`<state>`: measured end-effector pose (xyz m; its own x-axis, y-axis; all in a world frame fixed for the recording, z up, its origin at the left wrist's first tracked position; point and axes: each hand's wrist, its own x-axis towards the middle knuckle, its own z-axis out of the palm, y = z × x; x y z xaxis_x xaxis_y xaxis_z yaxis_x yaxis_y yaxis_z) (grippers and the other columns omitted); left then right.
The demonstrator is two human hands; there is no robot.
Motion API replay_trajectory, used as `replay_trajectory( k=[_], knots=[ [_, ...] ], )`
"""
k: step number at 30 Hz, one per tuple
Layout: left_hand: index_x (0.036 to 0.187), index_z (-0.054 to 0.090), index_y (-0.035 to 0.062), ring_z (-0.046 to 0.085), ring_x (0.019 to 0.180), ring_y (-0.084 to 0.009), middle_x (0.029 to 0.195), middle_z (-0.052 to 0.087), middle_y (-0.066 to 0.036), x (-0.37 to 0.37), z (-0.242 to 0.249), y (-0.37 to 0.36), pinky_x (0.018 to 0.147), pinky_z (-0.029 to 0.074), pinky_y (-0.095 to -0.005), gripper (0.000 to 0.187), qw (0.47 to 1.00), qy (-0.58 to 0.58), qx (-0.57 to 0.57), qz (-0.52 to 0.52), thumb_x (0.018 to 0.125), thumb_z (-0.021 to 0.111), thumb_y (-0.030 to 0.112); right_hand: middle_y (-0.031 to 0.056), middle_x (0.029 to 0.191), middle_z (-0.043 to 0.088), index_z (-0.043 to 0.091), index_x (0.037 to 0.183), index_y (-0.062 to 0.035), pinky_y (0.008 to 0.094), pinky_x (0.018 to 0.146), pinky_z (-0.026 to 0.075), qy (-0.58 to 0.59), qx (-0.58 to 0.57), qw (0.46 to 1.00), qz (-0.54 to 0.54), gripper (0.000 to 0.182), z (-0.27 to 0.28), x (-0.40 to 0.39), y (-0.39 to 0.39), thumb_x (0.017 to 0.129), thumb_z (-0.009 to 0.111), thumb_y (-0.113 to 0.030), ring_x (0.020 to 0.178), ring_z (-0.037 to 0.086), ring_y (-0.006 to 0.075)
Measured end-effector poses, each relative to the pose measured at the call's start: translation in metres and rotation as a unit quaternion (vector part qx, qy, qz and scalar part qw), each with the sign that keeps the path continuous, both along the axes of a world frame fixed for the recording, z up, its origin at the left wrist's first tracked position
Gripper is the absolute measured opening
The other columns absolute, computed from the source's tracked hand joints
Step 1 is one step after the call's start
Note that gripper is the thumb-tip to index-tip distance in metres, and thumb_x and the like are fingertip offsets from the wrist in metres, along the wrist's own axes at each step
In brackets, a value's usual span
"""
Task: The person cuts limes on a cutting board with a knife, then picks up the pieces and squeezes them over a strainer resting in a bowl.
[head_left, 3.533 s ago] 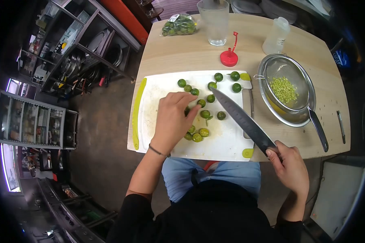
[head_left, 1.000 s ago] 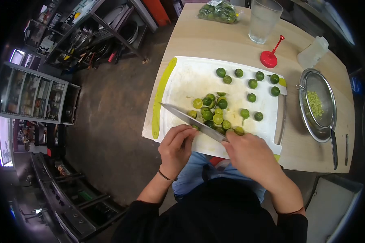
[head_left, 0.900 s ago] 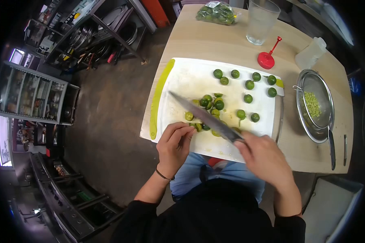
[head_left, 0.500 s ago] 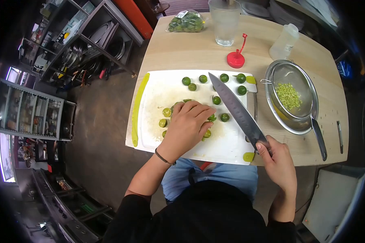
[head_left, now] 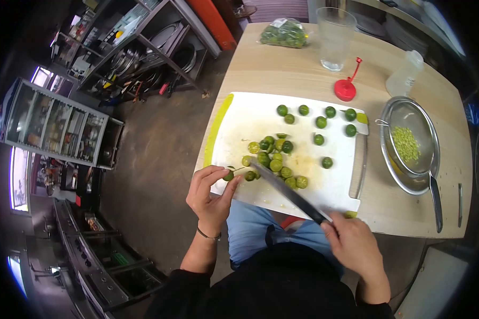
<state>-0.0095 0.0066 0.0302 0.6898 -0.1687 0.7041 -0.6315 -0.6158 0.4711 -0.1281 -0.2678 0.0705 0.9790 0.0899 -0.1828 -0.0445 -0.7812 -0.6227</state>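
Note:
My right hand (head_left: 354, 244) is closed around the handle of a large kitchen knife (head_left: 287, 192). The blade points left over the white cutting board (head_left: 234, 122), its tip among a cluster of halved small limes (head_left: 275, 165). At the board's near left edge, my left hand (head_left: 206, 195) pinches a small green lime (head_left: 229, 175) with a bit of stem and leaf, between thumb and fingers. Several whole limes (head_left: 321, 122) sit spread over the board's far right part.
Right of the board, a strainer (head_left: 430, 146) with pale green pieces rests on a metal bowl (head_left: 387, 154). Behind stand a red squeeze-bottle cap (head_left: 345, 91), a clear pitcher (head_left: 335, 40), a bottle (head_left: 404, 74) and a bag of green limes (head_left: 285, 34). A pen-like object (head_left: 460, 204) lies far right.
My left hand has left the middle of the cluster and moved to the board's near left edge, now with a lime. The knife has swung left and lower, tip at the cluster. The view has shifted.

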Motion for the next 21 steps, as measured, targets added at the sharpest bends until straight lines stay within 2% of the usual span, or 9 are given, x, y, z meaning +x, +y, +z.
replay_trajectory(
  k=[2,5,7,10,13,14,16,21],
  knots=[
    [0.093,0.067,0.0011,0.063,0.078,-0.0162,0.096,0.066,-0.011,-0.006,-0.012,0.004,0.069,0.053,-0.0271,0.031,0.995,0.033,-0.054,0.074,0.069,0.086,-0.002,0.0155,0.065,0.063,0.059,0.094,-0.0052,0.0497,0.06,0.051,-0.014,-0.03,0.999,0.042,0.016,0.003,0.004,0.015,0.094,0.061,-0.021,0.065,0.064,0.0391],
    [0.091,0.068,0.003,0.063,0.074,-0.0161,0.094,0.067,-0.01,-0.01,-0.026,0.0,0.064,0.052,-0.026,0.031,0.995,0.059,-0.039,0.073,0.069,0.088,0.003,0.0143,0.067,0.064,0.057,0.091,-0.0046,0.0477,0.059,0.051,-0.016,-0.084,0.995,0.058,0.015,0.004,0.013,0.027,0.094,0.06,-0.02,0.064,0.064,0.0368],
    [0.089,0.069,0.0044,0.064,0.072,-0.0174,0.095,0.067,-0.008,-0.014,-0.032,-0.008,0.059,0.053,-0.0271,0.027,0.991,0.105,-0.03,0.074,0.07,0.088,0.007,0.0138,0.068,0.064,0.057,0.09,-0.0035,0.0465,0.058,0.052,-0.024,-0.095,0.995,0.028,0.016,0.007,0.018,0.03,0.095,0.059,-0.018,0.063,0.064,0.0355],
    [0.088,0.07,0.0063,0.065,0.075,-0.014,0.092,0.068,-0.006,-0.012,-0.032,-0.017,0.057,0.052,-0.0247,0.026,0.991,0.108,-0.022,0.08,0.069,0.088,0.007,0.0135,0.068,0.064,0.056,0.091,-0.0034,0.0464,0.057,0.052,-0.023,-0.099,0.995,0.015,0.015,0.014,0.023,0.033,0.096,0.058,-0.018,0.062,0.064,0.0354],
    [0.091,0.073,0.0064,0.066,0.077,-0.0151,0.093,0.068,-0.007,-0.014,-0.026,-0.016,0.058,0.053,-0.0253,0.024,0.987,0.139,-0.02,0.083,0.071,0.087,0.006,0.0135,0.069,0.065,0.056,0.092,-0.0035,0.046,0.056,0.052,-0.008,-0.1,0.995,0.021,0.016,0.021,0.022,0.038,0.096,0.057,-0.019,0.061,0.064,0.0357],
    [0.091,0.073,0.0064,0.066,0.077,-0.0151,0.093,0.068,-0.007,-0.013,-0.028,-0.013,0.058,0.053,-0.0253,0.024,0.987,0.139,-0.02,0.083,0.071,0.087,0.006,0.0135,0.069,0.065,0.056,0.092,-0.0035,0.046,0.056,0.052,-0.008,-0.101,0.995,0.02,0.016,0.021,0.021,0.041,0.096,0.057,-0.019,0.061,0.064,0.0357],
    [0.097,0.075,0.0063,0.067,0.079,-0.0151,0.094,0.069,-0.007,-0.011,-0.034,-0.006,0.058,0.053,-0.0249,0.026,0.996,0.065,0.014,0.052,0.073,0.084,0.004,0.0135,0.071,0.065,0.055,0.093,-0.0036,0.0459,0.056,0.052,-0.002,-0.083,0.996,0.031,0.016,0.02,0.02,0.046,0.097,0.056,-0.019,0.061,0.065,0.0356],
    [0.097,0.076,0.0036,0.069,0.08,-0.0156,0.094,0.07,-0.009,-0.015,-0.041,-0.005,0.061,0.056,-0.0249,0.022,0.996,0.078,-0.025,0.047,0.076,0.081,0.0,0.0138,0.072,0.065,0.055,0.093,-0.0036,0.0462,0.055,0.051,0.01,-0.079,0.996,0.04,0.016,0.018,0.022,0.05,0.097,0.056,-0.019,0.061,0.064,0.036]
  ],
)
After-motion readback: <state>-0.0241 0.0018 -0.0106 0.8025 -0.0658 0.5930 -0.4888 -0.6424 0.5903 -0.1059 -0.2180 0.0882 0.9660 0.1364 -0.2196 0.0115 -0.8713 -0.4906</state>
